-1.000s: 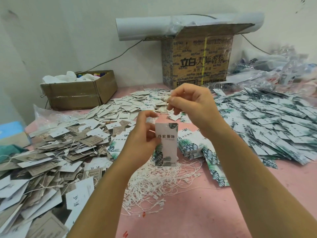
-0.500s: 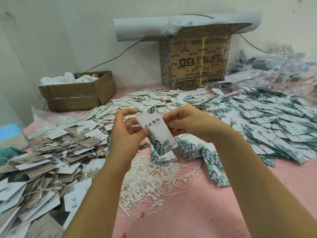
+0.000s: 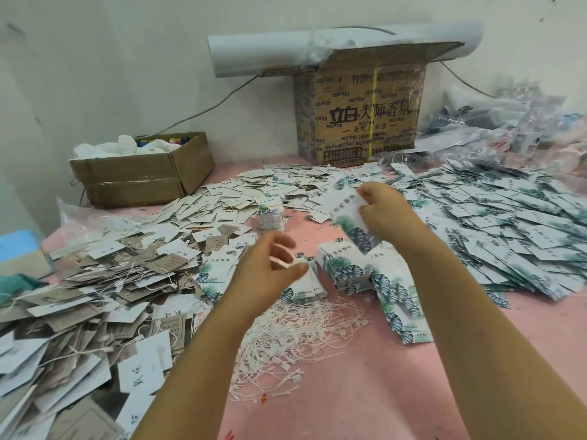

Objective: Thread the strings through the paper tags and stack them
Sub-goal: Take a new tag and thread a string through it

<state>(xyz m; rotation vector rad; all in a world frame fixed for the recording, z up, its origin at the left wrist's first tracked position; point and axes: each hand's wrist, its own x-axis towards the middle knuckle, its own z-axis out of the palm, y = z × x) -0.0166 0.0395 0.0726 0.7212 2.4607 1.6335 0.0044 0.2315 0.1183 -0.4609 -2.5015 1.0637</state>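
Note:
My right hand (image 3: 386, 211) pinches a white paper tag (image 3: 347, 217) with green leaf print, held tilted above the table and blurred by motion. My left hand (image 3: 270, 265) hovers lower and to the left with loosely spread fingers, holding nothing. Below both hands lies a tangle of white strings (image 3: 295, 338) on the pink table (image 3: 413, 392). A neat stack of leaf-print tags (image 3: 343, 271) sits just under my right hand, with more fanned out beside it (image 3: 397, 300).
A large heap of leaf-print tags (image 3: 508, 236) covers the right side. Grey and white tags (image 3: 79, 296) are piled at the left. A small open carton (image 3: 143, 169) and a tall printed carton (image 3: 362, 112) stand by the wall, with plastic bags (image 3: 524, 134) at the back right.
My left hand has let go of the tag and dropped down to the left. My right hand carried the tag to the right and away from me.

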